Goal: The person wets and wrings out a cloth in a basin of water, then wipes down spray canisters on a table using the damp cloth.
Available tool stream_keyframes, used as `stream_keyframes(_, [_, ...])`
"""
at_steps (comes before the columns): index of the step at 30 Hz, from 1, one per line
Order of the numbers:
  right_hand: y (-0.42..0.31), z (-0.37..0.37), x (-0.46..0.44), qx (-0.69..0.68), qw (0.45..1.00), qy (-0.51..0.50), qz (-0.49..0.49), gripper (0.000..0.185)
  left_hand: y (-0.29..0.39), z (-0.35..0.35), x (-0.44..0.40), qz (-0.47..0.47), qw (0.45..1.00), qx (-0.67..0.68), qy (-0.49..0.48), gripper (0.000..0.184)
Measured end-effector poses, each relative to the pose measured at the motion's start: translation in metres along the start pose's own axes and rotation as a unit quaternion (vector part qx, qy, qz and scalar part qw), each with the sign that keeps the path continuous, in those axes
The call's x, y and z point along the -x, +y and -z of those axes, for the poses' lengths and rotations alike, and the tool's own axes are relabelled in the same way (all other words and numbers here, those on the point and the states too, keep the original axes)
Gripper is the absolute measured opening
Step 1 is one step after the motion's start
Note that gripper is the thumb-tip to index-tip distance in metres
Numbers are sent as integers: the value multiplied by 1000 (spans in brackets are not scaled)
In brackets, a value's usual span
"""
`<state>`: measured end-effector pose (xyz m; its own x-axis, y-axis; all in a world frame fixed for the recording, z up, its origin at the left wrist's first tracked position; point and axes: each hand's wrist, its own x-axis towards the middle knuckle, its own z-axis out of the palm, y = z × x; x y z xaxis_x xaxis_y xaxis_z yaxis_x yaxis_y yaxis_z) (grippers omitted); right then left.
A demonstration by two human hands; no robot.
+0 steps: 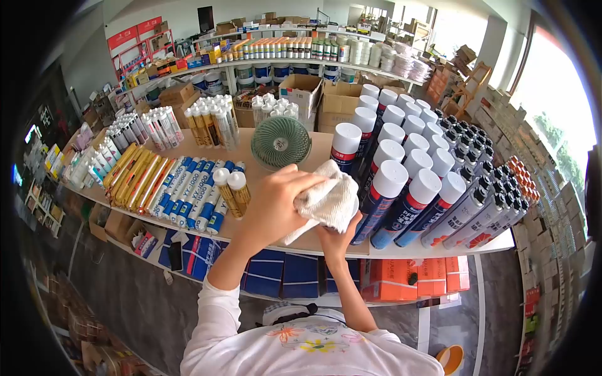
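My left hand (282,200) is closed on a crumpled white ribbed cloth (329,199), above the front of the table. Just under the cloth, my right hand (340,237) is wrapped round something that the cloth mostly covers; I cannot make out what it is. To the right of my hands stand rows of dark blue cans with white caps (390,178). A green round fan (281,143) is beyond them. Left of my left wrist are two gold tubes with white caps (237,188) and a row of blue-and-white sausage packs (194,191).
Grey cans with black tops (467,203) fill the table's right end. Gold foil packs (135,175) and upright cartridges (212,122) occupy the left. Orange boxes (401,279) and blue boxes (300,276) sit on the shelf below. A yellow bucket (450,359) is on the floor.
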<state>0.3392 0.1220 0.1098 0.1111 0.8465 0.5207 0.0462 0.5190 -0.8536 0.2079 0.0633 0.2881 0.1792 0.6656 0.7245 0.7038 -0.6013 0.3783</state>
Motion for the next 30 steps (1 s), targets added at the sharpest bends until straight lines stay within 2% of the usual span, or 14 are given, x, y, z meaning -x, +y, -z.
stream_keyframes(1, [-4, -1, -1, 6, 1000, -6, 29, 78, 5, 1, 3, -32, 999, -15, -7, 47])
stream_keyframes(4, [-30, 4, 2, -183, 976, -82, -82, 63, 23, -3, 8, -63, 996, 15, -69, 44])
stream_keyframes(10, [7, -4, 10, 123, 983, -113, 70, 71, 5, -14, -11, -12, 998, 26, -47, 48])
stream_keyframes(14, [-8, -6, -1, 28, 1000, 2, -8, 81, -7, -4, -7, 59, 997, 36, 14, 43])
stream_keyframes(17, [-7, -5, 0, 36, 999, -8, 11, 82, -5, 1, 4, 17, 1000, 1, 7, 43])
stream_keyframes(18, [-7, -7, 1, -21, 999, -5, -32, 74, 1, 3, 7, 10, 1000, -6, -11, 44])
stream_keyframes(20, [-5, -5, 3, -56, 998, -14, -22, 69, 15, 3, 9, 12, 999, 5, -32, 43])
stream_keyframes(21, [-8, -2, 3, -338, 923, -17, -186, 71, 19, 0, 9, 5, 999, 6, -35, 43])
stream_keyframes(23, [-7, 4, 2, -577, 746, -18, -332, 73, 20, -8, 3, -1, 999, 12, -33, 45])
stream_keyframes(24, [1, 5, 2, -421, 870, -35, -254, 74, 19, -11, -2, -11, 999, 15, -34, 47])
stream_keyframes(25, [9, 6, 3, -247, 954, -51, -163, 75, 17, -15, -6, -8, 999, 19, -30, 47])
stream_keyframes(26, [17, 6, 4, -63, 994, -65, -66, 77, 12, -19, -12, -10, 999, 16, -29, 48])
stream_keyframes(27, [14, 6, 4, 122, 989, -77, 35, 78, 8, -22, -17, -12, 999, 13, -30, 50])
stream_keyframes(30, [5, 1, -2, 18, 1000, 24, 0, 77, 2, -22, -23, 39, 999, 33, -2, 50])
